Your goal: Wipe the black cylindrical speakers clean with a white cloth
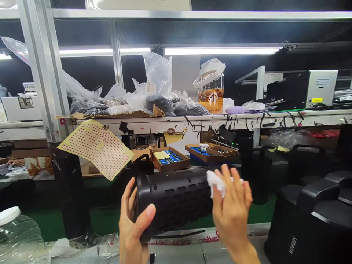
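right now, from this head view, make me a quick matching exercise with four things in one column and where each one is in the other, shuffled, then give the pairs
Things
1. black cylinder
2. white cloth
3. pale yellow sheet
4. clear jar

Places
A. hanging down at the front edge of the shelf
B. standing upright on that shelf
C. in the right hand
D. gripped at one end by the left hand

Right pairs: 1-D, 2-C, 3-A, 4-B
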Tool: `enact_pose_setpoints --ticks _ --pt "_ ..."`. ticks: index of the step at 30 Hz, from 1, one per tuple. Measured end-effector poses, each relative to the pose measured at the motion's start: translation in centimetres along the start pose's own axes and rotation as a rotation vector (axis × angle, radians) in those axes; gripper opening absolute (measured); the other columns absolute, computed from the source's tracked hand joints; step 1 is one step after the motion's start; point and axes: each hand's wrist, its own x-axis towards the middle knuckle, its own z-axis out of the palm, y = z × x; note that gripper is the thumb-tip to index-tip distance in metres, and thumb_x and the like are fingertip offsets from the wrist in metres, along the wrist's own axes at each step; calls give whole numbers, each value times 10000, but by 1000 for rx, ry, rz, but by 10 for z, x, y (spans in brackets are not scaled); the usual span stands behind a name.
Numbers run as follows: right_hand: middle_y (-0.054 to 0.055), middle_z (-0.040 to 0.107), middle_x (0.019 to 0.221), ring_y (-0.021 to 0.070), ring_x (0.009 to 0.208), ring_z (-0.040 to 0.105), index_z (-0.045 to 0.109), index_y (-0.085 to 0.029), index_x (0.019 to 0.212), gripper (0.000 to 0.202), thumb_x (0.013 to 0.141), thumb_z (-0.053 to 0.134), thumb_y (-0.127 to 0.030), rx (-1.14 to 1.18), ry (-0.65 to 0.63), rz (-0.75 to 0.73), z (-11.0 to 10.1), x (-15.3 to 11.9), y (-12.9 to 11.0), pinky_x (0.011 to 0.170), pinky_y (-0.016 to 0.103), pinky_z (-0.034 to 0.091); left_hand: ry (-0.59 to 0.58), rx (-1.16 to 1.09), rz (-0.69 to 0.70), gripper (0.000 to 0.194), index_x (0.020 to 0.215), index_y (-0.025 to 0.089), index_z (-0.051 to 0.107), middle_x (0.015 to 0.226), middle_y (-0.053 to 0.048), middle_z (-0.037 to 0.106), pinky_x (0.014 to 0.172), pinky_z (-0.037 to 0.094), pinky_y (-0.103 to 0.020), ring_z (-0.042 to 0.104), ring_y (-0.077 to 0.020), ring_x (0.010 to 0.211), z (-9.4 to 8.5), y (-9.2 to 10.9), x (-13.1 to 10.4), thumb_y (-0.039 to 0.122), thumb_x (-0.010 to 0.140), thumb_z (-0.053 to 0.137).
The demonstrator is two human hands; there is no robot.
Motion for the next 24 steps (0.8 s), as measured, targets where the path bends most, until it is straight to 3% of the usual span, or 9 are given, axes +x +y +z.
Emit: enact_pose_setpoints --ticks 3,6,10,12,14,17,19,22,24 --pt "189 463 1405 355 1335 368 548 -91 1279 481 1008 293 -396 -88 -4 257 -4 10 54 1066 563 283 56 0 30 824 1320 415 507 1199 40 649 755 564 -218 599 -259 1142 -5 8 6 344 553 799" --pt "228 578 1164 356 1020 578 630 -82 999 650 959 242 -602 -39 -20 524 -19 17 72 868 495 444 128 -113 25 679 1247 353 599 1071 48 705 673 549 -147 671 -189 968 -17 9 18 339 595 788" --pt "71 547 657 227 617 526 566 -187 724 626 849 335 -756 138 -54 874 -42 24 42 578 339 422 224 -214 -45 524 1141 293 665 925 61 737 694 559 -171 692 -156 820 -29 8 32 290 627 767" --pt "67 582 660 230 654 549 626 -171 815 635 826 397 -763 266 -4 967 -47 26 21 569 311 428 232 -224 -56 531 1163 292 650 917 62 742 751 569 -209 696 -167 819 -29 9 32 278 640 742" --pt "94 663 849 257 849 608 663 -151 990 647 823 456 -742 434 58 958 -47 26 5 707 305 484 216 -230 -48 579 1196 300 631 945 55 743 740 569 -210 697 -190 877 -27 10 28 294 628 742" --pt "99 683 1031 272 1066 600 660 -165 1131 639 810 535 -703 801 -92 1007 -42 27 -3 902 326 489 59 -215 31 795 1281 315 576 1109 27 713 750 565 -220 651 -256 1053 -23 11 18 382 527 820" --pt "96 698 985 277 1020 634 675 -169 1110 602 804 554 -674 1031 -215 1169 -39 28 -1 873 354 525 -82 -132 208 1009 1338 316 530 1256 8 646 871 541 -259 580 -306 1172 -21 9 11 454 405 890" --pt "67 710 925 267 924 670 670 -173 1102 491 814 574 -559 1219 -126 1374 -38 27 0 795 368 567 -263 60 531 1094 1347 293 539 1378 -20 551 1024 443 -282 486 -336 1280 -24 4 4 547 349 908" --pt "49 711 927 255 912 674 666 -172 1098 457 801 610 -515 1233 -12 1405 -40 21 -1 785 352 573 -373 132 532 1074 1373 288 514 1441 -29 487 1096 363 -301 415 -327 1345 -30 -2 3 605 412 875"
